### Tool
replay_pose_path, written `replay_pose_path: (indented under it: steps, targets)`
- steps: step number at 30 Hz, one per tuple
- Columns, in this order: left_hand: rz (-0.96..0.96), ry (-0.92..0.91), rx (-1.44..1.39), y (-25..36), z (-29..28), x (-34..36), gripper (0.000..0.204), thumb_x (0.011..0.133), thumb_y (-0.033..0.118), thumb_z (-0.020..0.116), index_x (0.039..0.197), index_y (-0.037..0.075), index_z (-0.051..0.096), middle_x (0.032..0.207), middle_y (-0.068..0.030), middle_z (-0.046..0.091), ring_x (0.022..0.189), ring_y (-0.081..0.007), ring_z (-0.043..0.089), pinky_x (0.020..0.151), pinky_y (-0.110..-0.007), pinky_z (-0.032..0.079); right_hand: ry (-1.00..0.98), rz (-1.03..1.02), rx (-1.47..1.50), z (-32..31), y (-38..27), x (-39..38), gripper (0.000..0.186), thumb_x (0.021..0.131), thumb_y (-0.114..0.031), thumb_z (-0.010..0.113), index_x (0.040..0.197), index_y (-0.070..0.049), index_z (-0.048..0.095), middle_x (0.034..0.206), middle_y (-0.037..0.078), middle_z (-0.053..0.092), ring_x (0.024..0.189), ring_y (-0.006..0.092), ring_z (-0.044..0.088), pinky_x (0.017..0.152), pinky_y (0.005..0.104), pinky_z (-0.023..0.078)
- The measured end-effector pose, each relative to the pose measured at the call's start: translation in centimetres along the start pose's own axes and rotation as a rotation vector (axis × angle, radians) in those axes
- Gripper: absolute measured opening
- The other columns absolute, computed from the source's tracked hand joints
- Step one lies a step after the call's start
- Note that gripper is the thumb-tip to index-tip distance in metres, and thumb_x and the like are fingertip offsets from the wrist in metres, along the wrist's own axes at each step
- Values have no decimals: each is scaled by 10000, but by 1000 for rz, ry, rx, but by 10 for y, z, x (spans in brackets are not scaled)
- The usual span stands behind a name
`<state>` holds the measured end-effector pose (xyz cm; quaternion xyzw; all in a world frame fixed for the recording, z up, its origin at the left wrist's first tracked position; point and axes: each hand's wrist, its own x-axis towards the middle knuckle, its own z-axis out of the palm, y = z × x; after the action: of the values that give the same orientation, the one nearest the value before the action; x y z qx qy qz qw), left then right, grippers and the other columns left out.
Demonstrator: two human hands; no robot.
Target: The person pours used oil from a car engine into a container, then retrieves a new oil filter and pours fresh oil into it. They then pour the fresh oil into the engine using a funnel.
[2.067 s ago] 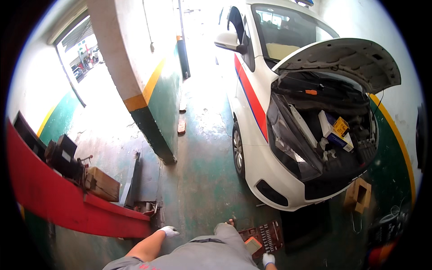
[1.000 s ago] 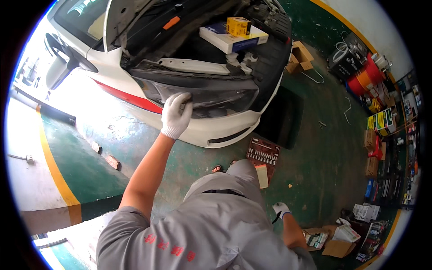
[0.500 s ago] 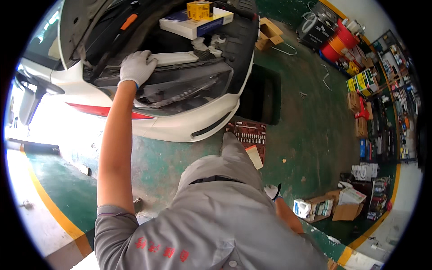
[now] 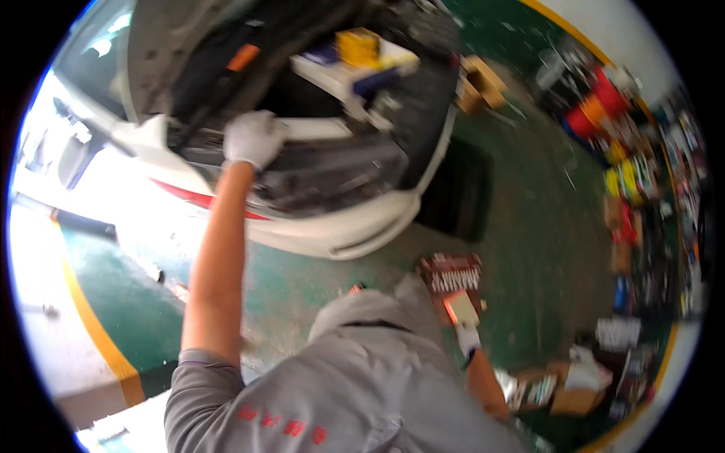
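My left hand (image 4: 255,140), in a white glove, lies palm down with its fingers laid out at the front of a white car's engine bay, just behind the dark, worn headlight (image 4: 332,175). Beside its fingertips runs a pale bar (image 4: 317,128). Low on the right, my gloved right hand (image 4: 468,337) reaches the near edge of a flat cream panel with an orange edge (image 4: 461,308), which looks like an air filter. Motion blur smears the right fingers, so their grip is unclear. The panel lies over a dark red socket set case (image 4: 458,272) on the floor.
A yellow box (image 4: 358,48) rests on a white and blue carton (image 4: 321,72) in the engine bay. An orange-handled tool (image 4: 242,57) lies farther left. On the green floor are an open cardboard box (image 4: 482,81), red drums (image 4: 596,106) and crowded shelves along the right.
My right hand has moved forward from beside my hip to the orange-edged panel. My left hand stays on the car. The whole view has shifted, leaving the picture blurred.
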<state>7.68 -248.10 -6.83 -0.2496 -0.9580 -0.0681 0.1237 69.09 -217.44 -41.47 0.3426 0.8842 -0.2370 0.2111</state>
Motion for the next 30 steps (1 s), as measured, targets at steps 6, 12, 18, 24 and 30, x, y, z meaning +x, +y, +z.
replay_pose_path:
  steps: [6, 12, 18, 24, 30]
  targets:
    - [-149, -84, 142, 21, -16, 4, 424, 822, 425, 506, 932, 79, 725, 1013, -146, 656, 1029, -324, 581, 951, -443, 423, -79, -180, -135, -56, -2, 133, 389, 910, -319, 470, 1140, -24, 577, 1002, 248, 640, 942, 378, 620, 816, 469, 477]
    - [-253, -46, 46, 35, 10, 19, 489, 867, 514, 472, 950, 102, 722, 1028, -111, 645, 1099, -284, 530, 1074, -426, 285, -133, -115, -211, -162, -33, 236, 360, 902, -318, 498, 1092, -30, 598, 1012, 229, 645, 934, 361, 624, 829, 457, 478]
    - [-357, -29, 101, 26, 7, 3, 441, 866, 488, 488, 926, 122, 727, 1030, -94, 658, 1094, -263, 544, 1087, -405, 278, -197, -167, -281, -211, -7, 302, 334, 893, -317, 526, 1045, -35, 619, 1022, 209, 651, 926, 343, 628, 843, 444, 479]
    - [-356, 96, 83, 39, 6, 13, 390, 844, 451, 533, 879, 116, 730, 948, -90, 678, 1031, -260, 578, 1031, -404, 332, -159, -277, -413, -224, 87, 346, 310, 885, -316, 555, 997, -40, 640, 1033, 190, 657, 918, 325, 632, 856, 432, 480]
    - [-342, 278, 63, 30, 10, -3, 271, 797, 329, 613, 796, 79, 718, 823, -131, 676, 852, -319, 624, 827, -419, 476, -57, -181, 159, -231, 21, 339, 400, 826, -268, 547, 1100, 12, 625, 1114, 220, 638, 1048, 358, 603, 915, 398, 464]
